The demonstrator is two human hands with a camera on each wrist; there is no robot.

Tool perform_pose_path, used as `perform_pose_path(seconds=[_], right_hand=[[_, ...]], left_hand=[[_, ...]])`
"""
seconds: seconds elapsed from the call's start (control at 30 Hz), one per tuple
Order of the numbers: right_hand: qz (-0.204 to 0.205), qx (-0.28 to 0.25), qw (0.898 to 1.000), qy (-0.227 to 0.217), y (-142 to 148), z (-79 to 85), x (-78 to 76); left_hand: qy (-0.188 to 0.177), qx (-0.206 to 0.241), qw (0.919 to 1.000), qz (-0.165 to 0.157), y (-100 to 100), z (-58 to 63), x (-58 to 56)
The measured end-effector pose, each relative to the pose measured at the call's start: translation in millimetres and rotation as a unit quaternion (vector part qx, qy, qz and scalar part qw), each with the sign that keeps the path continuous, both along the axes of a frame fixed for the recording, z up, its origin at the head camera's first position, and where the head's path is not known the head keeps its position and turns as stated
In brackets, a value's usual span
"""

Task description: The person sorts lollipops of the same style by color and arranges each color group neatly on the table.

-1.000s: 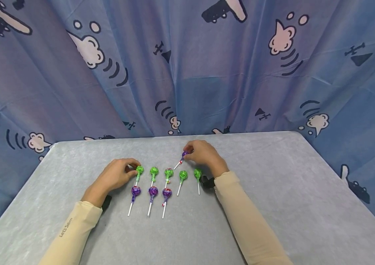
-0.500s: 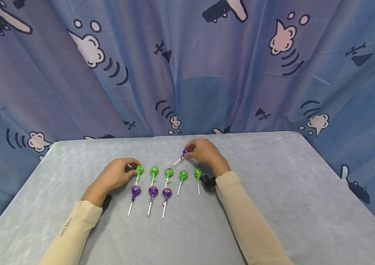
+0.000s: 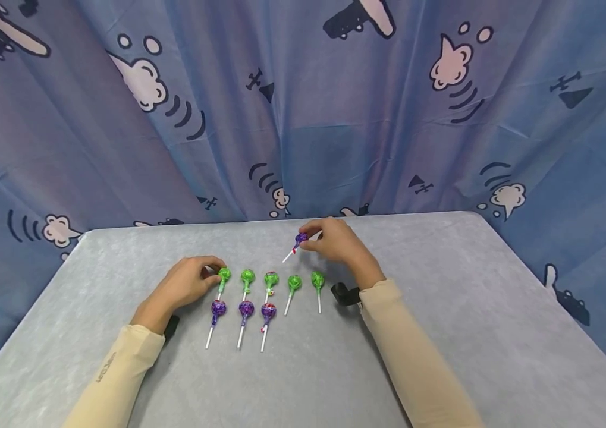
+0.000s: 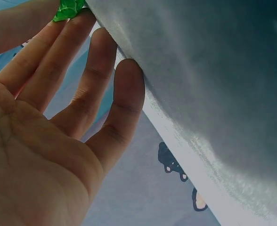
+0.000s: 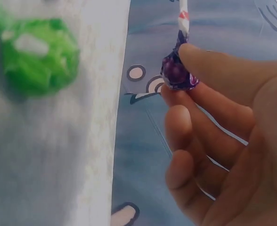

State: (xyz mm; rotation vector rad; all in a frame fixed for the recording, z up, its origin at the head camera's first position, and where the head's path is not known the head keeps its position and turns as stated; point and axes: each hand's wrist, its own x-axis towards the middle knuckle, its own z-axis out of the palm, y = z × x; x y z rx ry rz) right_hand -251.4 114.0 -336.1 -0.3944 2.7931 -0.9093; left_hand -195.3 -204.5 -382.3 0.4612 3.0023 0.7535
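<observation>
My right hand (image 3: 337,241) pinches a purple-wrapped lollipop (image 3: 300,239) by its head, beyond the row of candies. Its white stick points down and to the left. In the right wrist view, thumb and fingertips hold the purple wrapper (image 5: 176,73). At the row's left end, my left hand (image 3: 187,282) has thumb and index finger around the head of a green lollipop (image 3: 225,274). The left wrist view shows that green wrapper (image 4: 70,8) between them, the other fingers spread. Several green lollipops make up this row. Three purple lollipops (image 3: 246,309) lie in front of the leftmost three green ones.
A grey-white cloth covers the table (image 3: 442,333). Behind its far edge hangs a blue printed curtain (image 3: 324,148). Two green lollipops, one (image 3: 294,283) beside the other (image 3: 318,280), lie at the row's right end, close to my right wrist's black camera (image 3: 344,294).
My right hand has moved slightly back and up from the row, carrying the purple lollipop. The left hand and the lollipops on the table have stayed in place.
</observation>
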Motion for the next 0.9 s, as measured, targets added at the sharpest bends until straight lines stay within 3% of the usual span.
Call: perform_pose_path(seconds=[0.2, 0.53, 0.9], right_hand=[[0.003, 0.009, 1.0, 0.011, 14, 2.8, 3.1], [0.018, 0.031, 0.998, 0.043, 33, -9.0, 10.2], [0.035, 0.007, 0.998, 0.055, 40, -6.7, 20.9]], left_hand=[[0.004, 0.0, 1.0, -0.002, 1, -0.1, -1.9], [-0.001, -0.002, 1.0, -0.007, 2, -0.6, -2.4], [-0.004, -0.003, 1.0, -0.003, 1, -0.4, -1.3]])
